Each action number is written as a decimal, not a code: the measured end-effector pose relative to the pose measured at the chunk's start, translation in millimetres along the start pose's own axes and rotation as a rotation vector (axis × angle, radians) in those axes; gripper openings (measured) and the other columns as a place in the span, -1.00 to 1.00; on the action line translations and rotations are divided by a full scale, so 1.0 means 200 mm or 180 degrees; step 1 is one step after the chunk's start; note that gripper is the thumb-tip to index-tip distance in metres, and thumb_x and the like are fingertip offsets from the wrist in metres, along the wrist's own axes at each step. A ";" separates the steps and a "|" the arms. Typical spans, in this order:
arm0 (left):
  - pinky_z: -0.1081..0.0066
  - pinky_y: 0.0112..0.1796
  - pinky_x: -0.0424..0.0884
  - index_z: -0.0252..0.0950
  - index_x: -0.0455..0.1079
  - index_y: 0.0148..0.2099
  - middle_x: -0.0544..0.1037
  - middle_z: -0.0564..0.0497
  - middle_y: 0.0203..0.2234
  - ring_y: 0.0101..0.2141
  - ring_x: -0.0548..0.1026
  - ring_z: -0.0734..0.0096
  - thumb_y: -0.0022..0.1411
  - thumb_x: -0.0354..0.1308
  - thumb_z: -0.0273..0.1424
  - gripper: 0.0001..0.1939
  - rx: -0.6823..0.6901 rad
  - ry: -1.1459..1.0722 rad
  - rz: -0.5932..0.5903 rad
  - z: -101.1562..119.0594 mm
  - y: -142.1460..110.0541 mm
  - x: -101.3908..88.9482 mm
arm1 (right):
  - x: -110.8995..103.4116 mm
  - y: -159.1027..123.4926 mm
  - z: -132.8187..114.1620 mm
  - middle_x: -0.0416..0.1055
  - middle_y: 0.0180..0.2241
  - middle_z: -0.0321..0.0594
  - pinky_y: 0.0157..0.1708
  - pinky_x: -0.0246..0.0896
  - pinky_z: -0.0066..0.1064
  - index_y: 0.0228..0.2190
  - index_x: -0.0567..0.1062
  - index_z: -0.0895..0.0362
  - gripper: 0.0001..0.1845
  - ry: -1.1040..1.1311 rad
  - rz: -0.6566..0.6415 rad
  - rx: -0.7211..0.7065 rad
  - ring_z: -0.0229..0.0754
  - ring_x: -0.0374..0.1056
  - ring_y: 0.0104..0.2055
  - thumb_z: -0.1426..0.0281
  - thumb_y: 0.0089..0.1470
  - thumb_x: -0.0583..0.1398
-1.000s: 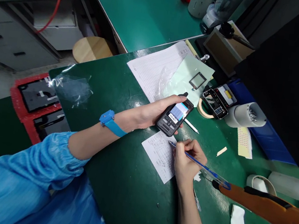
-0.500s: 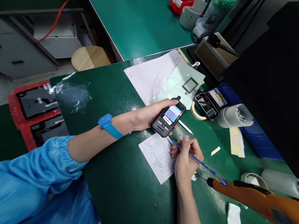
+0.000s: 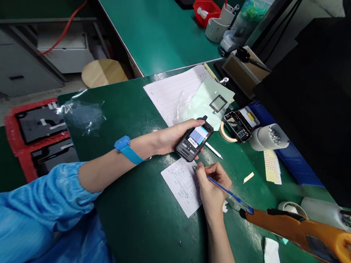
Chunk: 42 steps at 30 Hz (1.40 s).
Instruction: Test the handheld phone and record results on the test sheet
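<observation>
A black handheld radio (image 3: 189,145) with a short antenna and a lit screen rests in my left hand (image 3: 174,136), thumb along its top edge and fingertips showing at its far side. My right hand (image 3: 215,188) is closed around a blue pen (image 3: 228,192), whose tip points at the top of a small sheet of handwritten paper (image 3: 183,187). That sheet lies flat on the green table (image 3: 145,231), just below the radio. A white stick-like pen (image 3: 213,150) lies behind the radio, touching neither hand.
An orange tool (image 3: 298,233) reaches in from the right, close to the pen's back end. Behind the radio lie a gridded sheet (image 3: 171,88), a tape roll (image 3: 225,134) and an opened device (image 3: 241,122). A clear plastic bag (image 3: 86,114) lies at left.
My right hand has turned slightly, with its thumb now further forward along the pen. The camera view has shifted a little; my left hand still holds the radio.
</observation>
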<state>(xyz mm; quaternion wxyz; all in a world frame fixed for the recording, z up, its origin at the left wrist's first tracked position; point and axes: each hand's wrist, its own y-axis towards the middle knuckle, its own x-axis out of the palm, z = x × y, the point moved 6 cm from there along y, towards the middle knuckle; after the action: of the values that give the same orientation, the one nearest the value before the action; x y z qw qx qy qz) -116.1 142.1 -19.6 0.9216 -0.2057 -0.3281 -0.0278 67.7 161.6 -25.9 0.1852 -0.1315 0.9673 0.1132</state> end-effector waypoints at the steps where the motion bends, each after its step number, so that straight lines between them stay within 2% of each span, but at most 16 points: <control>1: 0.31 -0.32 0.68 -0.34 0.55 0.02 0.73 -0.14 -0.35 -0.40 0.73 0.22 0.54 0.27 0.01 -0.55 0.0005 -0.0008 0.0009 0.00 0.00 0.00 | 0.00 0.00 0.00 0.21 -0.65 -0.46 -0.53 0.01 -0.43 -0.62 0.25 0.00 -0.58 -0.0005 0.0013 -0.0039 -0.31 0.08 -0.57 0.22 0.08 0.34; 6: 0.30 -0.36 0.68 -0.33 0.54 -0.03 0.71 -0.12 -0.37 -0.45 0.71 0.22 0.58 0.20 -0.02 -0.57 -0.0014 -0.0020 0.0065 -0.01 0.01 0.00 | 0.00 -0.01 0.01 0.14 -0.65 -0.48 -0.53 -0.02 -0.41 -0.60 0.18 -0.03 -0.60 -0.0053 0.0125 -0.0215 -0.29 0.01 -0.56 0.27 0.06 0.29; 12: 0.35 -0.38 0.65 -0.33 0.55 0.00 0.72 -0.11 -0.37 -0.44 0.71 0.25 0.56 0.23 0.00 -0.56 -0.0011 -0.0008 0.0027 -0.01 0.01 0.01 | 0.01 -0.01 0.01 0.11 -0.63 -0.49 -0.53 -0.08 -0.40 -0.59 0.18 -0.02 -0.53 -0.0066 -0.0044 -0.0268 -0.30 -0.02 -0.56 0.21 0.17 0.32; 16: 0.37 -0.39 0.64 -0.33 0.55 -0.03 0.72 -0.10 -0.39 -0.45 0.70 0.28 0.62 0.15 -0.06 -0.59 -0.0123 0.0022 -0.0015 -0.02 0.01 0.03 | 0.01 -0.02 0.01 0.09 -0.62 -0.50 -0.51 -0.09 -0.39 -0.59 0.14 -0.02 -0.54 -0.0144 -0.0061 -0.0310 -0.31 -0.03 -0.55 0.25 0.15 0.29; 25: 0.37 -0.34 0.66 -0.30 0.56 0.01 0.73 -0.08 -0.37 -0.40 0.70 0.28 0.53 0.30 -0.02 -0.59 -0.0038 -0.0024 -0.0152 -0.01 0.01 0.02 | 0.02 -0.01 0.02 0.08 -0.64 -0.48 -0.51 -0.08 -0.39 -0.60 0.15 -0.03 -0.56 -0.0240 -0.0149 -0.0224 -0.30 -0.02 -0.55 0.24 0.11 0.27; 33: 0.38 -0.36 0.64 -0.32 0.55 0.05 0.72 -0.08 -0.40 -0.41 0.69 0.29 0.59 0.21 -0.07 -0.62 -0.0078 -0.0016 -0.0047 0.00 0.00 0.03 | 0.02 -0.01 0.00 0.08 -0.64 -0.48 -0.51 -0.09 -0.39 -0.60 0.14 -0.03 -0.57 -0.0195 -0.0104 -0.0293 -0.30 -0.04 -0.55 0.24 0.12 0.26; 42: 0.39 -0.35 0.64 -0.30 0.55 0.03 0.72 -0.07 -0.37 -0.39 0.69 0.29 0.50 0.32 0.00 -0.57 -0.0043 -0.0010 -0.0099 -0.01 0.00 0.02 | 0.01 -0.01 0.00 0.10 -0.63 -0.47 -0.50 -0.06 -0.39 -0.59 0.18 -0.02 -0.55 -0.0128 -0.0085 -0.0260 -0.29 -0.01 -0.55 0.22 0.16 0.28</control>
<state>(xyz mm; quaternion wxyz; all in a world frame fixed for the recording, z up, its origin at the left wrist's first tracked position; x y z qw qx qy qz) -112.0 141.7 -17.9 0.9191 -0.2068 -0.3325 -0.0441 66.1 158.7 -27.5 0.2005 -0.1496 0.9561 0.1528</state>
